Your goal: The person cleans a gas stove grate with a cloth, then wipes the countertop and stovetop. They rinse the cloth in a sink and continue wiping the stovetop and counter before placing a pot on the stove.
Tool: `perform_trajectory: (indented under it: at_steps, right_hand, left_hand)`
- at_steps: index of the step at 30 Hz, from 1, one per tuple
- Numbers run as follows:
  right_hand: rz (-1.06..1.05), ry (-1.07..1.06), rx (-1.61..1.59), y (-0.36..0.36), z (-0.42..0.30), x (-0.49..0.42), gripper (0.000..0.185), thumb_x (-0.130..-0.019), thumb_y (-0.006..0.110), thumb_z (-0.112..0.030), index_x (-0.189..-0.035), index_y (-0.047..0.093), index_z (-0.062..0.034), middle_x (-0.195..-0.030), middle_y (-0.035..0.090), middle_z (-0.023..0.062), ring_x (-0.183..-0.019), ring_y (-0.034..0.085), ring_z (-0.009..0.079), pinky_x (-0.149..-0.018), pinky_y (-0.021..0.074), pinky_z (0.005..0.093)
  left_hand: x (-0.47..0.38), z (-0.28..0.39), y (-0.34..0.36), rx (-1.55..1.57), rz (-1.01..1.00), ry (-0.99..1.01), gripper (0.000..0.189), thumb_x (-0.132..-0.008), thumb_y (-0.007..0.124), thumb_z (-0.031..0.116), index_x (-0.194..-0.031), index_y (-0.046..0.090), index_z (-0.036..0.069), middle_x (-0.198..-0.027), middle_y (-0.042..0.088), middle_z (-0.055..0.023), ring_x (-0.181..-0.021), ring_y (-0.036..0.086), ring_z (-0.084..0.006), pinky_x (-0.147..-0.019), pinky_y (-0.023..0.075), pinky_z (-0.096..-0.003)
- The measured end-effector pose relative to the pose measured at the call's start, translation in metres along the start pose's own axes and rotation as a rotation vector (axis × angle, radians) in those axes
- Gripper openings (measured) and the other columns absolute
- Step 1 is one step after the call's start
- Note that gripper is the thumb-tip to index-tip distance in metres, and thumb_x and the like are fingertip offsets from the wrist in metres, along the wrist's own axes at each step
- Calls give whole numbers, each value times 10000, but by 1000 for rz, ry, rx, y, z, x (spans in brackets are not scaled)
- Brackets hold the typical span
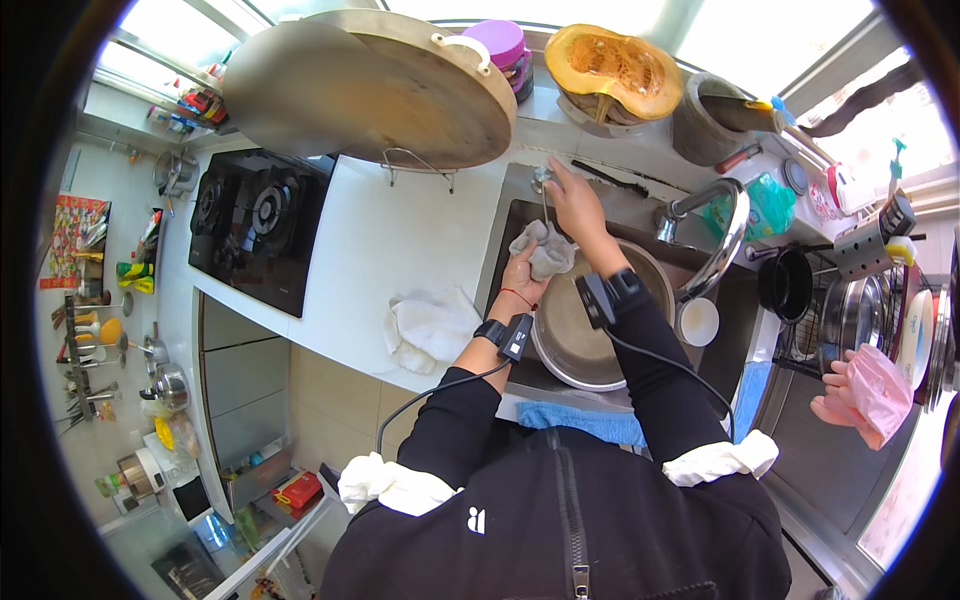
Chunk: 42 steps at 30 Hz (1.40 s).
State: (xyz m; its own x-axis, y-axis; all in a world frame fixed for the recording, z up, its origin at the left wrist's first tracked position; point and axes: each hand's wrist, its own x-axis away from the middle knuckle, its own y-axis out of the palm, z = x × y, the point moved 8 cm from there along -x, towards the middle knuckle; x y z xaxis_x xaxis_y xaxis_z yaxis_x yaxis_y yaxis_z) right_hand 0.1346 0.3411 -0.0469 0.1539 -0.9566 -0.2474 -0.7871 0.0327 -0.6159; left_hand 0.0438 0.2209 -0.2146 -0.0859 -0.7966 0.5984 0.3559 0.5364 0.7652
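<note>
My left hand point(526, 274) holds a crumpled grey cloth point(553, 253) over the left part of the sink point(517, 352). Just above the cloth, a metal soap dispenser point(541, 178) stands at the sink's back left corner, its thin spout pointing down toward the cloth. My right hand point(580, 208) is beside the dispenser head with its fingers extended and apart; whether they touch it is unclear. Below both hands a large round metal pot point(577, 330) sits in the sink, partly covered by my right forearm. A small white bowl point(697, 322) stands right of the pot.
The chrome faucet point(727, 240) arches over the sink's right side. A white cloth point(435, 326) lies on the counter point(397, 232), left of the sink. Behind stand a large round wooden board point(442, 105), a cut pumpkin point(615, 71) and a stone mortar point(697, 127). At right is a dish rack point(795, 349).
</note>
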Motion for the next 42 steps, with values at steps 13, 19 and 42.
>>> perform_trajectory:
  at_steps: [13, 19, 42]
  right_hand:
    - [-214, 40, 89, 54, 24, -39, 245, -874, 664, -248, -1033, 729, -73, -954, 721, 164, -905, 681, 373, -755, 527, 465]
    - [-226, 112, 183, 58, 21, -35, 211, -884, 650, -231, -1043, 712, -107, -914, 718, 158, -874, 674, 382, -739, 518, 486]
    - [-129, 205, 4, 22, 41, 97, 350, -804, 666, -125, -1115, 655, 35, -1007, 651, 263, -981, 622, 407, -885, 499, 451]
  left_hand:
    - [-24, 6, 45, 144, -65, -189, 399, -1031, 481, 389, -1276, 577, 90, -1251, 641, -121, -1154, 610, -323, -1005, 466, -533]
    - [-34, 16, 45, 121, -120, -110, 386, -1021, 519, 391, -1226, 596, 74, -1174, 664, -117, -1029, 667, -312, -931, 535, -502]
    - [-1, 2, 4, -445, 110, -96, 340, -1000, 594, 296, -1257, 554, 79, -1130, 633, -88, -985, 645, -233, -795, 548, -355]
